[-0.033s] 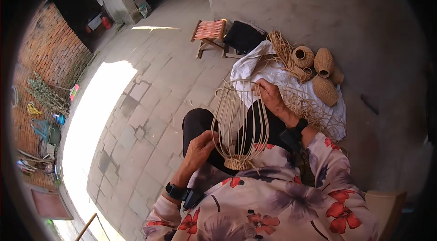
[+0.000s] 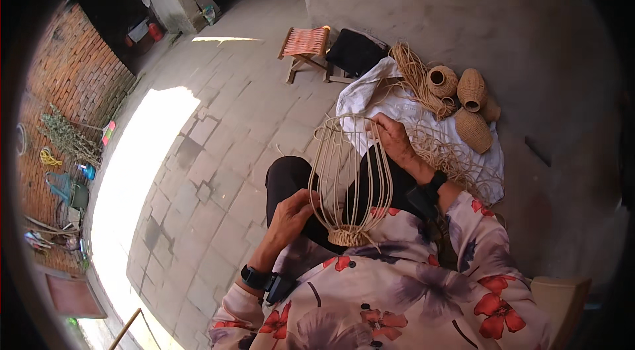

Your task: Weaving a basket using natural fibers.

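Note:
An openwork basket frame point(image 2: 347, 237) of pale, cord-like strands stands over my lap. Its near end is a small, tightly woven ring, while the long bare strands bulge outward and meet a thin hoop at the far end. My right hand point(image 2: 397, 143) is closed on that hoop at its right side, fingers bent around the strands. Lower down on the left, my left hand point(image 2: 291, 216) has its fingertips pinched at a side strand; part of those fingers is hidden behind the frame. A loose strand end sticks out beside the woven ring.
On a white cloth point(image 2: 357, 100) at the right lie several finished woven vessels point(image 2: 471, 88), a cord bundle point(image 2: 413, 75) and tangled loose strands point(image 2: 446, 158). A folding stool point(image 2: 305, 42) and a black cushion-like item point(image 2: 355, 52) stand beyond. Paving surrounds my knees; a wall rises at the far right.

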Tool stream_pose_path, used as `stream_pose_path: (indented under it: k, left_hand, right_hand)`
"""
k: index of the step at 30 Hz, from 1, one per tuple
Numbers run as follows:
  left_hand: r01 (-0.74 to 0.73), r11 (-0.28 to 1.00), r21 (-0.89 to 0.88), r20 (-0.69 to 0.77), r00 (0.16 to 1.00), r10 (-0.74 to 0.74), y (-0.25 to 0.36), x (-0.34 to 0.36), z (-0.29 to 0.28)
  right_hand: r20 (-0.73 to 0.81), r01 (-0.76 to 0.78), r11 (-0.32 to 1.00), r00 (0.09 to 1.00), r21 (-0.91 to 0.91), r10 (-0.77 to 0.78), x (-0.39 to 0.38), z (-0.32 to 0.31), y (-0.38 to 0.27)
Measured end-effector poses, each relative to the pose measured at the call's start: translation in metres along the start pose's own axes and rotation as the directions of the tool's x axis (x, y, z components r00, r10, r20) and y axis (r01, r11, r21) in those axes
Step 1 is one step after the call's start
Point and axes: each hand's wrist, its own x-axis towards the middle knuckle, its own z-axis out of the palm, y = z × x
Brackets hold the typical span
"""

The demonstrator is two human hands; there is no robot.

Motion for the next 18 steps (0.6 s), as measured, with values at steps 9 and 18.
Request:
stream_pose_path:
  k: [9, 18]
  left_hand:
    - [0.057, 0.933, 0.356, -0.009, 0.998, -0.058, 0.017, -0.003, 0.001]
    - [0.014, 0.675, 0.738, -0.047, 0.998, 0.030, 0.016, -0.017, 0.001]
  right_hand:
    - [0.114, -0.014, 0.989, 0.993, 0.146, -0.003, 0.010, 0.014, 0.004]
    - [0.152, 0.105, 0.994, 0.983, 0.011, -0.105, 0.015, 0.028, -0.008]
